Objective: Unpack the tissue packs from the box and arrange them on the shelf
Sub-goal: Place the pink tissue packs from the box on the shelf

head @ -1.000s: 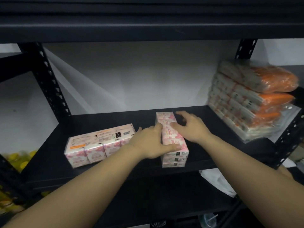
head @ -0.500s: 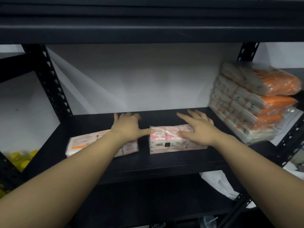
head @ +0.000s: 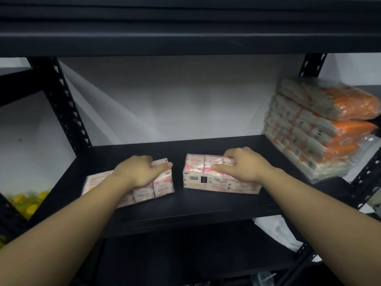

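A narrow gap of bare black shelf point(head: 206, 205) separates the two pink tissue packs point(head: 162, 184) point(head: 206, 178). Behind them the board lies open to the wall. The orange-wrapped stack point(head: 315, 129) blocks the right end.

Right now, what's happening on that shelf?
A person is arranging pink tissue packs on the black shelf. The left hand grips the left pack, and the right hand grips the right pack. Both packs lie flat, side by side, with a narrow gap between them. A wrapped stack of orange packs sits at the shelf's right end. No box is in view.
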Motion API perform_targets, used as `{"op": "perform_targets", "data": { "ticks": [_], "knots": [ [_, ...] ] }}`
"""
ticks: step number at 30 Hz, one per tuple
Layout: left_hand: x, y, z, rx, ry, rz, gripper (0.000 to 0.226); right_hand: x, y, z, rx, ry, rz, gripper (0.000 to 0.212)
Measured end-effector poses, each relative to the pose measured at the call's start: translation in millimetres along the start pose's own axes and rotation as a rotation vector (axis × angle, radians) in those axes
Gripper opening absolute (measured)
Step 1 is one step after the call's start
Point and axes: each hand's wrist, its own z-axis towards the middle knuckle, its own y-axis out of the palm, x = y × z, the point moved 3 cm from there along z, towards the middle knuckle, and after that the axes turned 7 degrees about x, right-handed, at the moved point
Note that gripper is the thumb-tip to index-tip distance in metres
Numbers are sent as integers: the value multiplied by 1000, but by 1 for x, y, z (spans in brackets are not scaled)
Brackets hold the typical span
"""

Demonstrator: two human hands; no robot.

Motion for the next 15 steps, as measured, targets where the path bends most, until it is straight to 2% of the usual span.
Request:
{"op": "perform_targets", "data": {
  "ticks": [5, 11, 15],
  "knots": [
    [-2, 1, -6, 83, 3, -23, 80, -13, 13, 18, 249, -153, -180, 66],
    [-2, 2, -16, 159, 4, -16, 74, -7, 68, -11, 471, -254, -170, 73],
    [-1, 2, -15, 176, 10, -11, 75, -5, 70, -13, 498, -237, -111, 78]
  ]
}}
